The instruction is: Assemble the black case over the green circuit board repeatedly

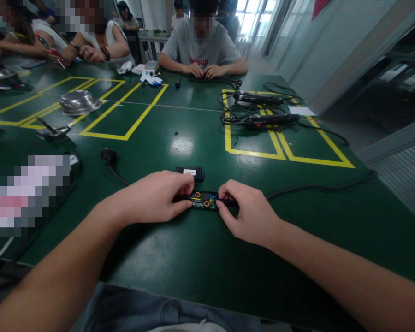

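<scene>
A small open black case (pixel 206 207) lies on the green table in front of me, with a circuit board and copper-coloured ring coils showing inside. My left hand (pixel 159 196) pinches its left end, thumb in front and fingers behind. At the opposite end my right hand (pixel 247 210) is closed in the same way, where a black cord (pixel 304 189) leads off to the right. On the left, a cord with a black plug (pixel 109 157) runs in under my left hand. Just behind the case sits a ribbed black cover (pixel 198 174) bearing a white label.
Two black corded tools (pixel 273 121) and tangled cable lie at the back right among yellow tape lines. Toward the left are a metal bowl (pixel 79 102) and a power strip (pixel 74 160). A co-worker (pixel 204 46) sits opposite; others sit at the far left.
</scene>
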The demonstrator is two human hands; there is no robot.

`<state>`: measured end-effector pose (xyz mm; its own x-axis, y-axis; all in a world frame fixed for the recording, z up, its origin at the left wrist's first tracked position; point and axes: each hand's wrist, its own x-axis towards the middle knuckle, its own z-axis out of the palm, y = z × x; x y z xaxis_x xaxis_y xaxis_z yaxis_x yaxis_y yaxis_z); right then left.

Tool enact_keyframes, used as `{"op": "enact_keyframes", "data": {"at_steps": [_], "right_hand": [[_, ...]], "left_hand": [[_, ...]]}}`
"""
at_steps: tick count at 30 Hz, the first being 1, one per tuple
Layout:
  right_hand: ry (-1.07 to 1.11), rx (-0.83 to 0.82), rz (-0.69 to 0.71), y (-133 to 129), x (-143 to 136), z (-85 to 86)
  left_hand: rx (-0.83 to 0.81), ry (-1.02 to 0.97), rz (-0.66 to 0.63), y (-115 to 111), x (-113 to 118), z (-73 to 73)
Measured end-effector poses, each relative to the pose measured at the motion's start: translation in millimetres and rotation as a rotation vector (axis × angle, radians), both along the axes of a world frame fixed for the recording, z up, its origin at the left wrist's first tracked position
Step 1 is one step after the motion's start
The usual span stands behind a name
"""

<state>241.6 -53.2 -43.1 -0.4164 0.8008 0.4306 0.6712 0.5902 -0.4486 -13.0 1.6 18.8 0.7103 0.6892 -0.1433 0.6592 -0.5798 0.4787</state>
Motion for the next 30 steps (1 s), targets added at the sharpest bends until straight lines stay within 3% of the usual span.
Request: {"op": "enact_keyframes", "data": {"at_steps": [6,15,21,30], "right_hand": [[-0.009,-0.022,-0.024,-1,0,-1.8],[0.049,0.037,-0.017,-3,3,2.4],[0.012,-0.027,-0.016,-2,2,3.2],[-0.039,-0.018,-0.018,0,-1,1.8]], "left_hand": [[-0.078,-0.035,-0.007,1,0,-3.9],[-0.099,-0.094,0.029,3,-5,11.3],[-0.141,-0.083,0.028,7,-10,5.8],[0.023,-0.109,-0.070,11,-14,1.7]]}}
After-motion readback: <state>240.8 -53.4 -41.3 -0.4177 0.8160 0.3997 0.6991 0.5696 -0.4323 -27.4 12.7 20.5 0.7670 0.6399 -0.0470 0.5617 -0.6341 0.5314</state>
